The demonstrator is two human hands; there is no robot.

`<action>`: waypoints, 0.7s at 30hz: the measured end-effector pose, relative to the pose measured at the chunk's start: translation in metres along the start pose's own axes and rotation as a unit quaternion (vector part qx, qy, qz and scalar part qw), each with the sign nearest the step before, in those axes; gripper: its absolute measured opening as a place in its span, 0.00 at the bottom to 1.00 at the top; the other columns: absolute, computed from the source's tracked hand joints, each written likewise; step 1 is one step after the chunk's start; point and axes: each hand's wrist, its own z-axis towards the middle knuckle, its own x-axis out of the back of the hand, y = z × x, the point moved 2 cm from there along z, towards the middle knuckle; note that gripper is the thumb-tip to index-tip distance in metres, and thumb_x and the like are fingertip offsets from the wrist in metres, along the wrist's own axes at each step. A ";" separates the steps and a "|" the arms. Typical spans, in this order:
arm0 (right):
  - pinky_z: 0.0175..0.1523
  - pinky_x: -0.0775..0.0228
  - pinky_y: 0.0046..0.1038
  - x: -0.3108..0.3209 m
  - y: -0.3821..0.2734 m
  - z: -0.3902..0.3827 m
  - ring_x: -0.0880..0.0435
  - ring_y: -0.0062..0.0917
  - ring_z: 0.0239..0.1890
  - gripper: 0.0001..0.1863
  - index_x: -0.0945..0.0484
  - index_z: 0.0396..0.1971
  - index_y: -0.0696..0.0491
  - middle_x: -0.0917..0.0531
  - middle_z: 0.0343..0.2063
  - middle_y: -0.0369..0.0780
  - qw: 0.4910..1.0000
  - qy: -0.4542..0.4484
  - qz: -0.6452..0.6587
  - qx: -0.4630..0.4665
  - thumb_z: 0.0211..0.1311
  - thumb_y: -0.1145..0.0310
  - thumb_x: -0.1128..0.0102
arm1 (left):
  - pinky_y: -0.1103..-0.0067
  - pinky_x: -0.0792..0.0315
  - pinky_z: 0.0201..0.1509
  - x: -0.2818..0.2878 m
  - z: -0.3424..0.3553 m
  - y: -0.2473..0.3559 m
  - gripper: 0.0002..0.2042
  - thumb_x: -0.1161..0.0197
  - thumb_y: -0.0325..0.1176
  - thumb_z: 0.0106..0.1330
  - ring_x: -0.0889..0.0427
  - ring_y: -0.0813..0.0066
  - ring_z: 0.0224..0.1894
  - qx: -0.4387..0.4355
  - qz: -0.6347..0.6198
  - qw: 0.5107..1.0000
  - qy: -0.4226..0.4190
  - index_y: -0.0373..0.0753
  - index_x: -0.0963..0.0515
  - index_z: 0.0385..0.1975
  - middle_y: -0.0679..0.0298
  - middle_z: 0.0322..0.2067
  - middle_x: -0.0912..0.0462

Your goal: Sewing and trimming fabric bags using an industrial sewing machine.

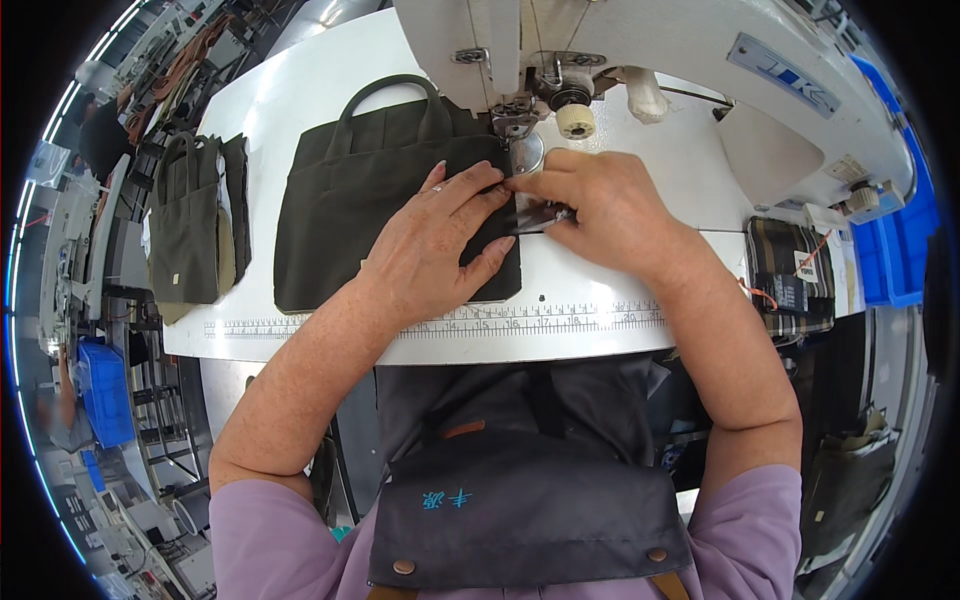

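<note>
A dark olive fabric bag [330, 240] with a looped handle lies flat on the white sewing table [250, 340], its right edge by the needle area of a white sewing machine [800, 95]. My left hand [440, 225] rests on the bag, fingers spread and slightly bent. My right hand [610, 215] is curled at the bag's right edge, just below the presser foot [515, 120], index finger reaching toward my left fingertips. A small metal piece [560, 213] shows under its curled fingers; I cannot tell what, if anything, it grips.
A stack of similar olive bags [190, 230] lies at the left. A plaid folded item [790, 260] sits at the right, beside a blue bin [890, 260]. A printed ruler runs along the front edge. Other workstations, another blue bin [100, 390] and people appear at the far left.
</note>
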 end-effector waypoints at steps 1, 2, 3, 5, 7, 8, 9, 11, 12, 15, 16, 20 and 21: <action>0.36 0.22 0.37 -0.002 -0.003 0.000 0.14 0.32 0.32 0.16 0.13 0.42 0.48 0.18 0.30 0.35 1.000 -0.012 -0.010 0.005 0.50 0.66 0.30 | 0.54 0.39 0.76 0.000 -0.001 0.000 0.21 0.33 0.35 0.66 0.25 0.55 0.67 0.004 -0.005 1.000 0.006 0.34 0.21 0.56 0.55 0.62 0.23; 0.36 0.22 0.37 -0.003 -0.005 0.001 0.14 0.32 0.32 0.17 0.12 0.42 0.48 0.18 0.29 0.35 0.999 -0.023 -0.020 0.009 0.49 0.67 0.30 | 0.54 0.39 0.76 0.000 -0.001 -0.001 0.21 0.33 0.35 0.66 0.25 0.55 0.67 0.006 -0.006 1.000 0.008 0.34 0.21 0.56 0.55 0.62 0.23; 0.36 0.22 0.37 -0.003 -0.005 0.001 0.14 0.32 0.32 0.17 0.12 0.42 0.48 0.18 0.29 0.35 0.999 -0.026 -0.020 0.012 0.49 0.67 0.30 | 0.54 0.38 0.75 0.000 -0.001 -0.002 0.21 0.31 0.34 0.65 0.24 0.55 0.66 0.002 -0.017 1.000 0.012 0.33 0.21 0.56 0.55 0.61 0.22; 0.35 0.22 0.37 -0.002 -0.005 0.001 0.14 0.32 0.32 0.18 0.11 0.43 0.48 0.18 0.29 0.35 0.999 -0.038 -0.022 0.005 0.48 0.67 0.30 | 0.54 0.37 0.75 0.000 -0.002 -0.003 0.21 0.30 0.33 0.63 0.24 0.56 0.66 0.000 -0.030 0.999 0.018 0.33 0.20 0.55 0.55 0.61 0.21; 0.35 0.22 0.37 -0.003 -0.007 0.002 0.14 0.32 0.32 0.18 0.12 0.43 0.48 0.18 0.29 0.35 0.999 -0.040 -0.028 0.010 0.49 0.67 0.30 | 0.54 0.37 0.75 0.001 -0.001 -0.004 0.21 0.29 0.31 0.61 0.24 0.57 0.67 -0.006 -0.024 1.000 0.019 0.32 0.20 0.54 0.56 0.60 0.20; 0.35 0.22 0.37 -0.003 -0.007 0.002 0.14 0.33 0.31 0.18 0.12 0.44 0.48 0.18 0.29 0.35 0.999 -0.038 -0.033 0.013 0.49 0.66 0.30 | 0.54 0.37 0.75 0.001 -0.002 -0.004 0.21 0.29 0.31 0.61 0.24 0.57 0.67 -0.003 -0.025 0.999 0.022 0.32 0.20 0.54 0.56 0.60 0.20; 0.35 0.22 0.37 -0.005 -0.008 0.002 0.14 0.33 0.31 0.18 0.12 0.44 0.48 0.18 0.29 0.35 0.998 -0.041 -0.034 0.016 0.49 0.66 0.30 | 0.54 0.37 0.75 0.001 -0.002 -0.005 0.21 0.30 0.31 0.61 0.24 0.57 0.67 0.001 -0.029 0.999 0.017 0.32 0.19 0.53 0.56 0.60 0.20; 0.34 0.22 0.37 -0.007 -0.009 0.003 0.14 0.34 0.31 0.20 0.13 0.46 0.48 0.17 0.29 0.35 0.998 -0.032 -0.049 0.002 0.50 0.65 0.29 | 0.54 0.37 0.75 0.000 -0.001 -0.007 0.20 0.30 0.31 0.60 0.25 0.58 0.68 0.006 -0.032 0.999 0.017 0.32 0.19 0.53 0.56 0.61 0.20; 0.34 0.22 0.37 -0.008 -0.008 0.003 0.14 0.34 0.31 0.20 0.13 0.46 0.48 0.17 0.29 0.35 0.998 -0.034 -0.051 0.005 0.50 0.65 0.29 | 0.54 0.36 0.75 -0.001 0.002 -0.009 0.20 0.30 0.31 0.60 0.25 0.59 0.68 0.005 -0.027 0.999 0.016 0.32 0.19 0.53 0.56 0.61 0.20; 0.35 0.22 0.37 -0.009 -0.007 0.006 0.14 0.35 0.31 0.21 0.14 0.49 0.48 0.17 0.30 0.36 0.997 -0.036 -0.062 -0.018 0.52 0.64 0.28 | 0.54 0.36 0.75 -0.001 0.011 -0.019 0.20 0.31 0.31 0.60 0.24 0.60 0.68 0.000 -0.016 1.000 0.020 0.32 0.19 0.53 0.56 0.61 0.20; 0.35 0.22 0.37 -0.010 -0.006 0.008 0.14 0.35 0.31 0.22 0.14 0.50 0.48 0.17 0.31 0.37 0.996 -0.036 -0.074 -0.025 0.52 0.64 0.29 | 0.54 0.36 0.75 -0.002 0.015 -0.023 0.21 0.32 0.31 0.61 0.24 0.60 0.68 -0.005 -0.009 1.000 0.024 0.32 0.19 0.54 0.56 0.61 0.20; 0.37 0.22 0.37 -0.014 -0.005 0.007 0.13 0.35 0.31 0.21 0.15 0.50 0.47 0.16 0.32 0.37 0.993 -0.042 -0.095 -0.053 0.54 0.64 0.29 | 0.55 0.34 0.74 -0.003 0.023 -0.035 0.21 0.34 0.37 0.65 0.25 0.61 0.67 -0.014 0.008 1.000 0.025 0.30 0.18 0.53 0.54 0.59 0.19; 0.37 0.22 0.37 -0.012 -0.004 0.008 0.13 0.35 0.31 0.21 0.15 0.50 0.47 0.16 0.32 0.37 0.993 -0.041 -0.096 -0.052 0.54 0.64 0.29 | 0.55 0.35 0.74 -0.003 0.025 -0.036 0.21 0.33 0.34 0.63 0.24 0.60 0.67 -0.010 0.003 1.000 0.027 0.31 0.19 0.54 0.54 0.59 0.19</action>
